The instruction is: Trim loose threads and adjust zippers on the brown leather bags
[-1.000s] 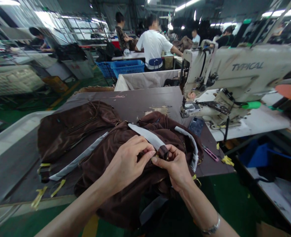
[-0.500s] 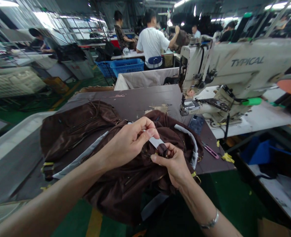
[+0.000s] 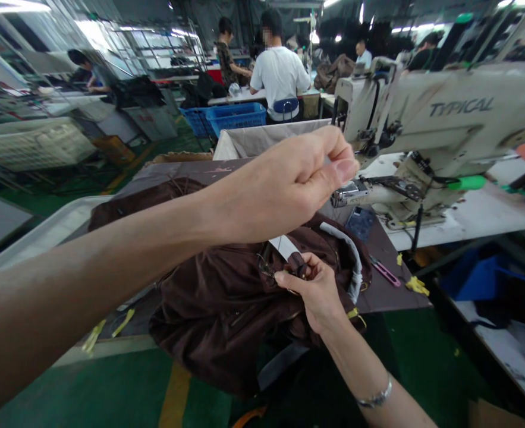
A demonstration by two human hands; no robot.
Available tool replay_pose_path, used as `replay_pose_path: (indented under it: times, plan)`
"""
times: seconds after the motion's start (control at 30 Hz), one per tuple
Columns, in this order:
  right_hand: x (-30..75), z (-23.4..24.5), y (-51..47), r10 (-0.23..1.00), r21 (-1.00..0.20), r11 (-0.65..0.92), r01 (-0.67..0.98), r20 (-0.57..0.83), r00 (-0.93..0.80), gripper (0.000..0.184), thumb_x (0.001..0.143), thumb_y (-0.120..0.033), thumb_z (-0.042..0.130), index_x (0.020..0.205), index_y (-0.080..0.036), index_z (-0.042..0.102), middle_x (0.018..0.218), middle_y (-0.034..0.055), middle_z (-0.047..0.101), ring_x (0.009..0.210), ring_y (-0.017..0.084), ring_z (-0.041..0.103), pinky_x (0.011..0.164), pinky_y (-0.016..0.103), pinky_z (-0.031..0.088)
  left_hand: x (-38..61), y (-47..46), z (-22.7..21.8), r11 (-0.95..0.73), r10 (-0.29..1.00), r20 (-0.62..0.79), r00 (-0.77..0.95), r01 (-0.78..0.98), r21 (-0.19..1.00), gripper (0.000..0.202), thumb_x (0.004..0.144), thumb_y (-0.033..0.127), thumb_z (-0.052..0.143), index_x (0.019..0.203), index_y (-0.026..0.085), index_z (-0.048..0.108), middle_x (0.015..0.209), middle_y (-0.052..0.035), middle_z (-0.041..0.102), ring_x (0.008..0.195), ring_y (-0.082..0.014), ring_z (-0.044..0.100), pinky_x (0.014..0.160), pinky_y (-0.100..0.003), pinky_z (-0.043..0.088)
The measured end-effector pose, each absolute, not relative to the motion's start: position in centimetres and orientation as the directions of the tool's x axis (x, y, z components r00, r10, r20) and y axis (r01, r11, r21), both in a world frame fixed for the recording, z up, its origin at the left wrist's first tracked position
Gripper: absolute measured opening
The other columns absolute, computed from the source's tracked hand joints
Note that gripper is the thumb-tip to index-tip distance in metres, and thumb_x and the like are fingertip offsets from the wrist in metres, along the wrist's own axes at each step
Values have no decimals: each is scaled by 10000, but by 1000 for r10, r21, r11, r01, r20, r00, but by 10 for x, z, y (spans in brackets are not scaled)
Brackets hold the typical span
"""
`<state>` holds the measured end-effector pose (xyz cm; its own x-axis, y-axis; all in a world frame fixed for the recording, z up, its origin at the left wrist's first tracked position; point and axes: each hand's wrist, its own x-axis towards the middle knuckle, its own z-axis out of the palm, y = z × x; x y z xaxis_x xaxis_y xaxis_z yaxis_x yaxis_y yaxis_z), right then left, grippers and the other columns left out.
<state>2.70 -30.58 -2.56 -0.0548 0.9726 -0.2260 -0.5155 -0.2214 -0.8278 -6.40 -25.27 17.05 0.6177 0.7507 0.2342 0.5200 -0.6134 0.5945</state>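
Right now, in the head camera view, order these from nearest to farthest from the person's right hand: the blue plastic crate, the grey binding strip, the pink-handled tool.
Starting from the right hand:
1. Grey binding strip, on the brown fabric, just right of the hand.
2. Pink-handled tool, further right on the table.
3. Blue plastic crate, far ahead, beyond the table.

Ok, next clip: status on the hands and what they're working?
Left hand raised, fingertips pinched, nothing visible held. Right hand pinching dark tab on brown zippered fabric. Nothing in the way; sewing machine off right.
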Motion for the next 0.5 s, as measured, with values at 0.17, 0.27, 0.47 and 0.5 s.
replay_pose_path:
  times: [0.17, 0.27, 0.47, 0.5]
  plan:
    - [25, -28, -307, 974, -825, -203, -527, -225, -22, 348, 529, -116, 863, 725, -159, 578, 594, -58, 621, 526, 55, 502, 545, 184, 432, -38, -261, 193, -670, 709, 266, 653, 506, 543, 199, 951, 252, 382, 895, 99, 496, 600, 80, 330, 522, -10, 449, 546, -163, 230]
    - [23, -30, -307, 973, -829, -200, -522, -229, -10, 356, 526, -120, 864, 729, -159, 574, 596, -60, 614, 520, 53, 486, 538, 189, 424, -25, -264, 199, -691, 691, 260, 674, 513, 508, 197, 942, 262, 382, 918, 103, 495, 655, 71, 451, 704, -62, 581, 539, -171, 238]
    - [22, -34, -306, 974, -834, -200, -514, -225, -12, 347, 543, -125, 854, 726, -160, 562, 583, -73, 580, 515, 53, 457, 526, 195, 413, -43, -256, 189, -492, 840, 121, 528, 650, 579, 417, 930, 432, 312, 795, 101, 528, 937, 13, 653, 839, -102, 654, 536, -169, 305]
    - [22, -34, -306, 975, -836, -198, -512, -223, -13, 345, 546, -123, 852, 727, -159, 561, 587, -71, 580, 517, 52, 455, 525, 194, 410, -48, -251, 185, -449, 859, 83, 505, 666, 596, 439, 930, 447, 308, 790, 97, 534, 949, 4, 658, 839, -107, 658, 533, -167, 314]
